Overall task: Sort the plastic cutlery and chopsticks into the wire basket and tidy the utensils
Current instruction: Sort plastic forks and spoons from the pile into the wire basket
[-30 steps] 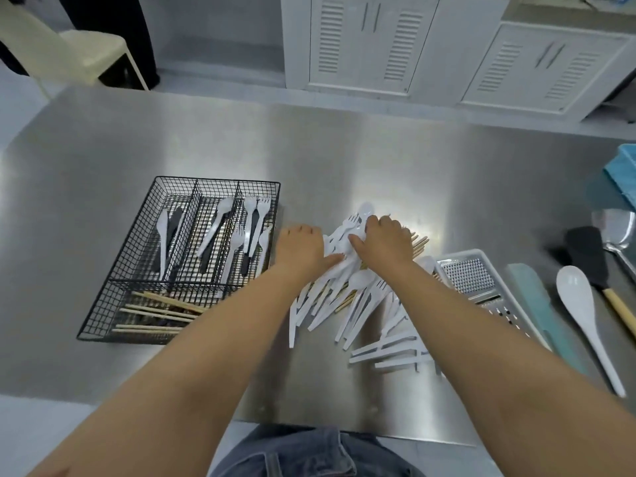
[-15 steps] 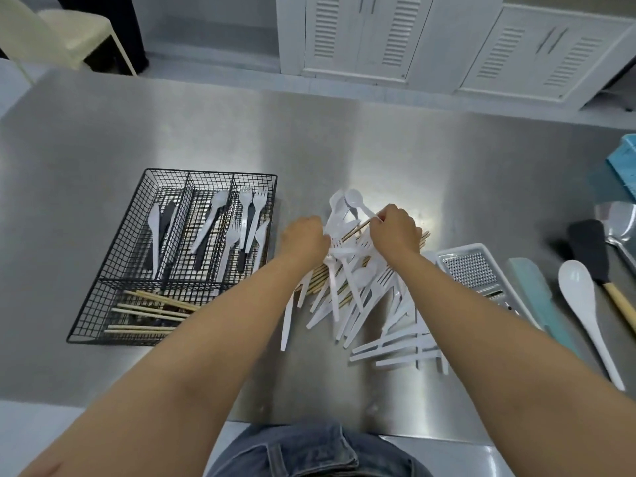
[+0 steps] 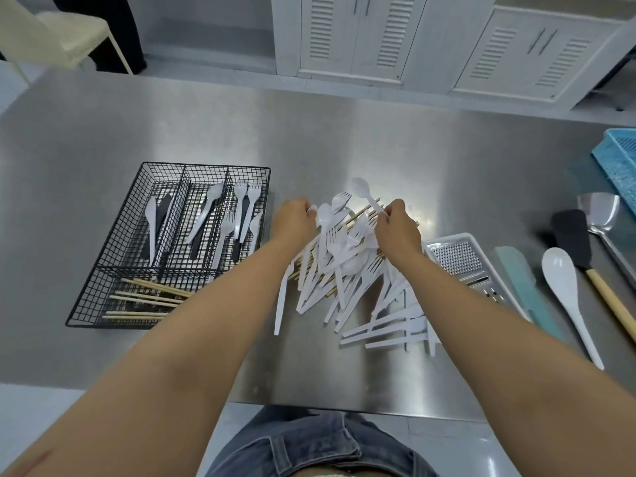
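A heap of white plastic cutlery [image 3: 347,270] mixed with wooden chopsticks [image 3: 358,215] lies mid-table. My right hand [image 3: 395,228] pinches the handle of a white spoon [image 3: 361,189] lifted above the heap. My left hand [image 3: 296,218] is curled at the heap's left edge, fingers on another white spoon [image 3: 324,215]. The black wire basket [image 3: 137,320] sits to the left. Its back compartments hold knives [image 3: 151,218], spoons [image 3: 206,215] and forks [image 3: 244,208]. Chopsticks [image 3: 144,297] lie in its front section.
On the right lie a white grater [image 3: 457,259], a pale green scraper [image 3: 523,287], a large white spoon [image 3: 564,290], a black spatula with a wooden handle [image 3: 574,239] and a metal turner [image 3: 599,211]. A blue basket [image 3: 619,160] sits at the far right edge.
Both hands rose from pressing into the heap. My right hand drew a white spoon up and back; my left hand closed on another spoon at the heap's left.
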A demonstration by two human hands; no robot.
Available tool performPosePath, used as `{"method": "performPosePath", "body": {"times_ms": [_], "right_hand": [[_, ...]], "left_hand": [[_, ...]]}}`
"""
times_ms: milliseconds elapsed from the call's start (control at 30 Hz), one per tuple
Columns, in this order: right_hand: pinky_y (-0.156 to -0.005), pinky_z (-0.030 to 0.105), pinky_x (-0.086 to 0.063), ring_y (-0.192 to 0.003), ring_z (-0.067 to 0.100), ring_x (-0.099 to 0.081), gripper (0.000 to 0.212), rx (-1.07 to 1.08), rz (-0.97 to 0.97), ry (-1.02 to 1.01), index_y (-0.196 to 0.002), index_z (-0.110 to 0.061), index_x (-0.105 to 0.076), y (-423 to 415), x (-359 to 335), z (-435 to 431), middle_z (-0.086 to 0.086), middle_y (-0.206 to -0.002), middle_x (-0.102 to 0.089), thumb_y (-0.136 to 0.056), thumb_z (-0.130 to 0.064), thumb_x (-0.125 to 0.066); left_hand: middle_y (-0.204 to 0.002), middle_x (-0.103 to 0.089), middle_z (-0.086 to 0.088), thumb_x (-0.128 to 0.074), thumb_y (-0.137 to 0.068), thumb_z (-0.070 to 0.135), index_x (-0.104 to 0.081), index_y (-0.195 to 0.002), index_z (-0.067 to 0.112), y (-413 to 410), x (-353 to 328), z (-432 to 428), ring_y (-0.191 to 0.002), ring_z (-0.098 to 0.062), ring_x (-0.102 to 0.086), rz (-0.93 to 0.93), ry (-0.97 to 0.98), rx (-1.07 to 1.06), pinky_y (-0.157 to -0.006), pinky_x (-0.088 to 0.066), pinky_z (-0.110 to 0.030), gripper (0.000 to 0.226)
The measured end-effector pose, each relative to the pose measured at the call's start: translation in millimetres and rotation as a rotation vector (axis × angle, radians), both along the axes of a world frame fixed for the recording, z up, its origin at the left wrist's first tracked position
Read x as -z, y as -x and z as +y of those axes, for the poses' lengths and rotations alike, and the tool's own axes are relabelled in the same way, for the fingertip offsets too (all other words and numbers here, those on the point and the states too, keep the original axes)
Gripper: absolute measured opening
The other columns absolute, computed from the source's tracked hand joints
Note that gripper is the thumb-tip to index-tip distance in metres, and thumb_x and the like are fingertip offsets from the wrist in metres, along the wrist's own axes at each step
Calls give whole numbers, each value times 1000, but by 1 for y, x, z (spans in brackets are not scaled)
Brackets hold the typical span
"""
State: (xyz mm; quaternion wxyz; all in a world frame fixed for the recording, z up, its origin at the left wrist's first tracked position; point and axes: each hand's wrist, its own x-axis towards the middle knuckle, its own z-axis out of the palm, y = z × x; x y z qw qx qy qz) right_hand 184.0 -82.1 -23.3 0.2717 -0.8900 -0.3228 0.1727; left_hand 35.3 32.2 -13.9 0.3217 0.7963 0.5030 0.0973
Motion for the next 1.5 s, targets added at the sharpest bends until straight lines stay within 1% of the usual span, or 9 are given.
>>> {"method": "performPosePath", "body": {"times_ms": [200,267,467,700,967,1067,1200,1367,1500], "right_hand": [[-68,42,-50,-78,29,-59,15,43,55,32,-112,-10,-38,-3,-4,-15,12,-96,-60,-103,-21,-35],[-65,37,-46,-78,28,-58,22,55,58,36,-112,-9,-41,-4,-3,-20,11,-96,-60,-102,-28,-37],[-64,33,-44,-82,27,-61,47,-18,71,123,-112,-11,-49,11,3,-25,5,-97,-62,-92,-52,-48],[-74,34,-52,-82,27,-63,51,-31,-19,376,-90,-16,-55,33,5,-19,3,-84,-61,-86,-66,-50],[-93,40,-46,-89,29,-58,23,63,90,394,-89,-15,-54,32,2,-9,3,-87,-56,-94,-36,-46],[-82,36,-48,-82,28,-60,30,99,161,289,-93,-13,-59,29,4,-9,2,-80,-58,-94,-38,-44],[-54,27,-37,-71,26,-55,26,94,220,103,-95,-10,-57,23,0,-12,2,-75,-54,-93,-32,-45],[-66,35,-45,-83,27,-56,29,69,250,16,-113,-9,-50,21,-9,-16,8,-94,-56,-95,-29,-40],[-67,35,-44,-79,22,-53,29,54,301,-40,-118,-9,-44,21,-16,-19,9,-97,-54,-98,-28,-36]], "left_hand": [[-86,-64,-12,-34,-104,29,-42,-95,24,3,-6,-1,-71,-30,-67,-241,20,-157,-61,-59,-46,12],[-85,-63,-12,-33,-105,30,-42,-100,23,2,-10,-5,-69,-31,-68,-249,43,-158,-53,-56,-38,12],[-119,-59,-14,-47,-101,26,-46,-130,7,-4,-2,-14,-105,-32,-57,-72,152,-164,-76,-41,-32,35],[-108,-62,-8,-63,-92,38,-57,-118,8,-13,10,-15,-96,-27,-58,42,217,-128,-72,-41,-31,40],[-92,-55,-6,-61,-93,25,-50,-92,13,-26,12,-7,-81,-24,-52,99,251,-99,-66,-38,-31,16],[-89,-55,-5,-60,-94,26,-48,-82,12,-24,11,-3,-82,-25,-53,41,293,-115,-68,-41,-30,22],[-101,-63,-10,-64,-89,24,-59,-104,9,-20,6,1,-91,-28,-61,-145,409,-196,-77,-50,-34,22],[-87,-60,-11,-60,-85,21,-60,-116,3,-14,-5,-1,-66,-20,-51,-384,518,-305,-59,-42,-27,36],[-93,-64,-14,-56,-89,10,-57,-117,8,-9,-14,-5,-71,-21,-63,-548,605,-290,-60,-51,-29,29]]}}
